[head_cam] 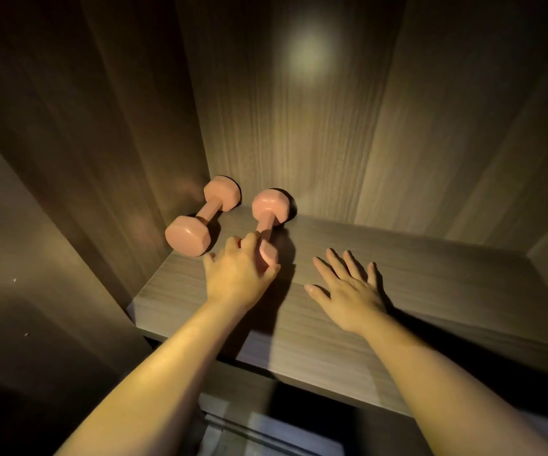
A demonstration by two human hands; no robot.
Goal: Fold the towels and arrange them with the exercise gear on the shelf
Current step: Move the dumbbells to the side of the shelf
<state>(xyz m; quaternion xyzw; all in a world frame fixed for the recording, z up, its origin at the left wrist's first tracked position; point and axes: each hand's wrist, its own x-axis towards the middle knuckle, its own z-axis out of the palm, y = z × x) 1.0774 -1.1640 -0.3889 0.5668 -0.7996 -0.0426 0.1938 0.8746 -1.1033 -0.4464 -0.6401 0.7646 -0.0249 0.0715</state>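
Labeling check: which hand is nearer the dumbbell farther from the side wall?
Left: the left hand holds the dumbbell by its near end; the right hand spreads over the shelf to its right.

3 dark wooden panels with vertical grain enclose a dim recess: a back panel (pixel 299 143), a left side panel (pixel 85 143) and a right side panel (pixel 512 159). A soft round patch of light (pixel 305 54) glows high on the back panel. A grey-brown shelf board (pixel 430 291) runs across beneath them.
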